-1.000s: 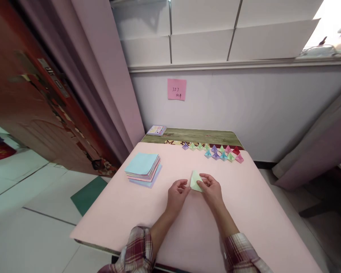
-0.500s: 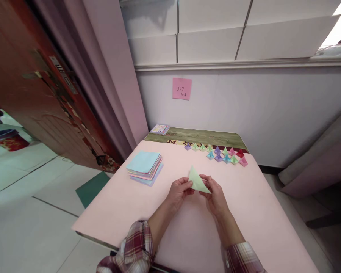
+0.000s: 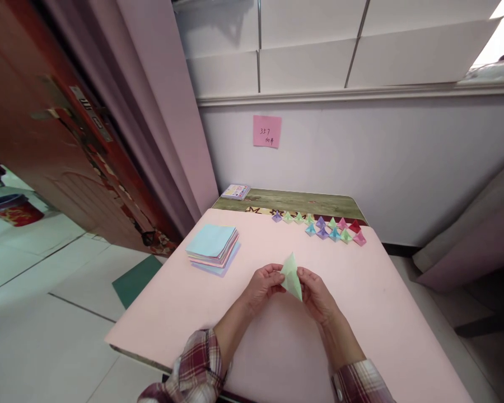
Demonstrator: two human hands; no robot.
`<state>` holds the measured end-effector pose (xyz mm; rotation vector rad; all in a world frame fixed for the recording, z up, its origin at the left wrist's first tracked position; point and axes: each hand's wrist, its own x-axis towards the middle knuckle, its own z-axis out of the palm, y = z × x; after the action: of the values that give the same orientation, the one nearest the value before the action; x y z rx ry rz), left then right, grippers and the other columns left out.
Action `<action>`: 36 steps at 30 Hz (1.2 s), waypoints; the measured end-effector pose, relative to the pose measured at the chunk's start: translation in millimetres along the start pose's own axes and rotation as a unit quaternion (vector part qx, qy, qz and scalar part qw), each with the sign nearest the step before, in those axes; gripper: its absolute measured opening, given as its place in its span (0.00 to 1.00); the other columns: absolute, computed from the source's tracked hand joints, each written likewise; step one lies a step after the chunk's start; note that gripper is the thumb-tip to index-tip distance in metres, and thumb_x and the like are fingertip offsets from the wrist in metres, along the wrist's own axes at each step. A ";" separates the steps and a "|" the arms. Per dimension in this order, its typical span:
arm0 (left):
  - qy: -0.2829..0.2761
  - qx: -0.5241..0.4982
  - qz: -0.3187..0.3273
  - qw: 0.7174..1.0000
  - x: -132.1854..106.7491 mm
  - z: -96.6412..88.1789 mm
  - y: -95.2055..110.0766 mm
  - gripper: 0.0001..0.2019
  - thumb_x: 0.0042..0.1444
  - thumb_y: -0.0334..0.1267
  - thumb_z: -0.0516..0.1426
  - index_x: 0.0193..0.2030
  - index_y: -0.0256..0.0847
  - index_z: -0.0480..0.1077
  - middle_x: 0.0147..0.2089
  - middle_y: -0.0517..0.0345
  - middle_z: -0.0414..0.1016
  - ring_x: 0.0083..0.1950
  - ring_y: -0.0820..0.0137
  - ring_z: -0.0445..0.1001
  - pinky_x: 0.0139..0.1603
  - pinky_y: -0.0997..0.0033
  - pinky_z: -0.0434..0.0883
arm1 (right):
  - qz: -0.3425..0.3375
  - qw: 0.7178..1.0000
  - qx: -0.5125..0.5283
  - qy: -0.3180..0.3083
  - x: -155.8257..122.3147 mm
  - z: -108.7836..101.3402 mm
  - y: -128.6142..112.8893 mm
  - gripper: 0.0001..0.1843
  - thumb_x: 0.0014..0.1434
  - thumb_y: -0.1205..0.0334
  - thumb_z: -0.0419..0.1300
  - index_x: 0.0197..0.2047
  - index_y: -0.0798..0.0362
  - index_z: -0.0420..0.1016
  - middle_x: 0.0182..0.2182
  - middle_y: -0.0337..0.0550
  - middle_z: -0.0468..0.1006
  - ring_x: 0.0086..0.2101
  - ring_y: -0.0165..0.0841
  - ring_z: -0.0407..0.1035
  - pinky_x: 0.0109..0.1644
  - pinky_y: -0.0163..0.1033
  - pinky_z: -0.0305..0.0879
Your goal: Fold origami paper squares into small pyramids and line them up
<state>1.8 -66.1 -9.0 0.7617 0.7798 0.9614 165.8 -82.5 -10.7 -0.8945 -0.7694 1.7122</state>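
Note:
Between my two hands a light green folded paper [image 3: 292, 277] is held up over the table, one point upward and another downward. My left hand [image 3: 266, 285] pinches its left edge, thumb in front. On the opposite edge, my right hand [image 3: 317, 292] grips the same paper with thumb and fingers. Beyond my hands stand several small folded paper pieces [image 3: 322, 232] in two rows, coloured purple, green, blue, pink and red. To the left lies a stack of coloured paper squares [image 3: 212, 242], light blue on top.
A pink cover [image 3: 163, 313] spreads over the table, with a wooden strip [image 3: 302, 200] showing at the back. A small printed packet [image 3: 236, 192] sits at the far left corner. The wall with a pink note [image 3: 267, 131] rises behind; a red door [image 3: 67, 129] stands left.
The green paper has turned in my hands, from a wide triangle to a narrower upright shape. My right hand's fingers have shifted to its right edge.

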 end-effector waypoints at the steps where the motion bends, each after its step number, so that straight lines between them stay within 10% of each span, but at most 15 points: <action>1: -0.001 0.002 0.001 1.000 -0.3 -0.1 -0.3 0.20 0.44 0.40 0.68 0.43 0.35 0.72 0.37 0.50 0.77 0.35 0.68 0.75 0.38 0.68 0.71 | 0.001 1.000 0.003 -0.002 -0.3 0.3 -0.4 0.19 0.51 0.45 0.67 0.36 0.53 0.76 0.30 0.43 0.80 0.30 0.35 0.74 0.35 0.38 0.69; 20: 0.123 0.122 0.107 0.979 11.3 15.2 -6.2 0.23 0.44 0.43 0.66 0.45 0.37 0.67 0.33 0.59 0.71 0.27 0.74 0.71 0.28 0.72 0.71 | -0.100 0.977 -0.163 0.097 3.5 2.4 9.4 0.18 0.49 0.44 0.66 0.31 0.52 0.74 0.25 0.40 0.79 0.25 0.35 0.72 0.27 0.35 0.64; 24: 0.231 0.110 0.112 0.960 14.7 23.0 -19.9 0.21 0.41 0.43 0.67 0.39 0.39 0.66 0.38 0.56 0.72 0.30 0.72 0.73 0.28 0.71 0.72 | -0.163 0.926 -0.296 0.170 1.9 4.6 13.3 0.18 0.52 0.44 0.63 0.28 0.51 0.73 0.23 0.39 0.77 0.23 0.33 0.69 0.27 0.34 0.63; 36: 0.164 0.215 0.102 0.957 2.6 33.4 -17.0 0.21 0.54 0.55 0.55 0.33 0.35 0.73 0.28 0.56 0.74 0.31 0.69 0.71 0.31 0.72 0.67 | -0.307 0.735 -0.547 0.258 1.8 5.2 19.9 0.17 0.62 0.52 0.53 0.29 0.52 0.74 0.23 0.40 0.77 0.22 0.29 0.68 0.28 0.33 0.59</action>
<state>37.7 -77.0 -7.0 1.0911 1.2451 1.1352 151.3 -86.9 -24.9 -1.5562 -1.4856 0.2347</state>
